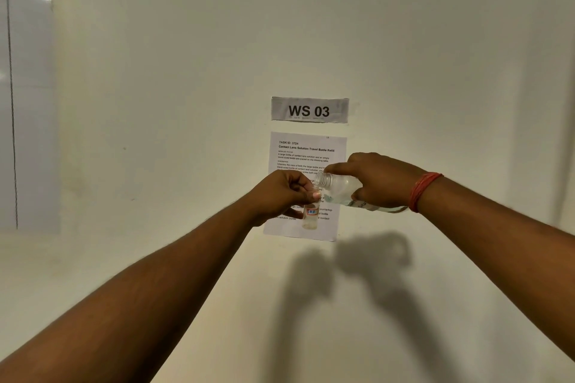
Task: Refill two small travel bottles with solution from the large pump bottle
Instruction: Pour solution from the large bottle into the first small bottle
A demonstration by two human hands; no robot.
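**Both hands hold bottles up before the wall**

Two bare forearms reach forward from the bottom corners and meet near the middle of the view. The left hand [287, 193] is curled round the top of a small bottle [310, 216], which hangs upright below the fingers; it is clear, with a red-edged label and a little pale liquid at its base. The right hand [378, 182] grips a large bottle [340, 190] that lies tilted nearly level, its open threaded neck pointing left, just above and beside the small bottle's mouth. Whether neck and mouth touch cannot be told, as the left fingers hide the rim. Clear liquid sits in the large bottle's lower side. A red band [423, 191] wraps the right wrist.

Behind the hands, a printed sheet [306, 152] is stuck to the pale wall [435, 56], headed "Contact Lens Solution Travel Bottle Refill". Above it is a sign [310, 110] reading "WS 03". The hands' shadows fall on the wall below. A glossy board [28, 96] hangs far left.
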